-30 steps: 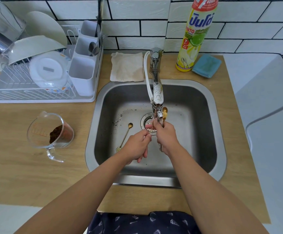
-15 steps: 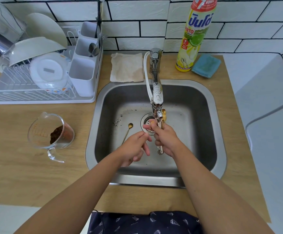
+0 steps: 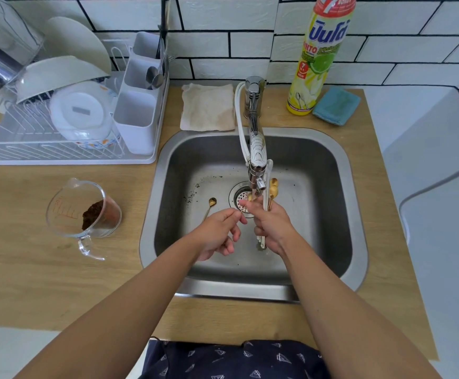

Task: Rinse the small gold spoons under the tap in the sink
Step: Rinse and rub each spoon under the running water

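My right hand (image 3: 273, 227) grips a bundle of small gold spoons (image 3: 273, 189) over the steel sink (image 3: 340, 214), bowls up beside the tap spout (image 3: 258, 176). A white handle sticks out below that fist. My left hand (image 3: 220, 232) pinches the thin handle of one gold spoon (image 3: 249, 198), whose bowl is right under the spout over the drain (image 3: 239, 196). Another gold spoon (image 3: 211, 203) lies loose on the sink floor, left of the drain.
A glass measuring jug (image 3: 82, 212) with brown powder stands on the wooden counter at left. A white dish rack (image 3: 66, 116) holds bowls and cutlery behind it. Behind the sink are a beige cloth (image 3: 208, 108), a dish soap bottle (image 3: 320, 56) and a blue sponge (image 3: 335, 105).
My left hand has drawn slightly left and apart from the right hand, now pinching a single spoon under the spout. The right hand keeps its bundle in place.
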### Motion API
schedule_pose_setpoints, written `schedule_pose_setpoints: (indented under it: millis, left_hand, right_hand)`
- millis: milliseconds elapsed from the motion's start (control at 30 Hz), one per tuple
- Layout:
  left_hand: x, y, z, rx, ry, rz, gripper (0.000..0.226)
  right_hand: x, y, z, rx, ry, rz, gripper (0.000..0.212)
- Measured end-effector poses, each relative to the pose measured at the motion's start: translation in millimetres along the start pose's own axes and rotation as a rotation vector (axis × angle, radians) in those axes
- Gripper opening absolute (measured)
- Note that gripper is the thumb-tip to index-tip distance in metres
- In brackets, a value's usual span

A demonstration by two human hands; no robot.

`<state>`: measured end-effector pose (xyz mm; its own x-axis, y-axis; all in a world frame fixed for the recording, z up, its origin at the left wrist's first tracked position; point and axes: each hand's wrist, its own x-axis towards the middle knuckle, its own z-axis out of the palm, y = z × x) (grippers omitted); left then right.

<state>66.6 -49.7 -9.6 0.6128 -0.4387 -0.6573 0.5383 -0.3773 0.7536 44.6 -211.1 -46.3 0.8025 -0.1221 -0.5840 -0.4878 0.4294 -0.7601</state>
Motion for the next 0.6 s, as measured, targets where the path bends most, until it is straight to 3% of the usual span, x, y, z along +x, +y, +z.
schedule_pose_setpoints:
  millis: [133,267,400,500,600]
  left_hand:
    - [0.1,-3.7,5.5,0.025,0.026,0.015,0.031]
    - [0.2,-10.4,5.3,0.107,0.052,0.044,0.030]
    - [-0.8,-12.6,1.3,0.156,0.080,0.062,0.029]
    - [-3.0,-11.6,0.5,0.196,0.097,0.058,0.030]
    - [-3.5,-6.6,2.6,0.193,0.098,0.053,0.032]
  right_hand:
    - [0.5,-4.7,5.5,-0.127,0.131,-0.085,0.035]
    - [4.7,-9.7,4.7,-0.220,0.280,-0.098,0.012]
    - [5.4,-5.9,1.7,-0.125,0.180,-0.032,0.018]
    - [3.1,-3.0,5.4,-0.216,0.103,-0.065,0.023]
    - [3.5,-3.8,7.0,-0.260,0.131,-0.072,0.021]
